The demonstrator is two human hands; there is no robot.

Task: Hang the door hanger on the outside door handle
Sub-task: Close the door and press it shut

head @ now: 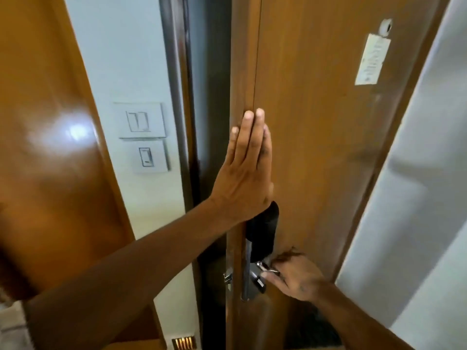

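The brown wooden door [316,122] stands slightly ajar, its edge facing me. My left hand [243,170] lies flat against the door near that edge, fingers straight and together, holding nothing. Just below it a black lock body [262,233] sits above a metal plate [246,274]. My right hand [295,276] is closed around the metal inside door handle [262,267], which is mostly hidden by the fingers. No door hanger shows in view, and the outside handle is hidden behind the door.
A dark door frame [182,97] runs along the gap on the left. Two light switch plates [142,137] sit on the pale wall beside a glossy wooden panel [45,147]. A white notice card [372,59] hangs under the peephole. A pale wall [417,198] stands to the right.
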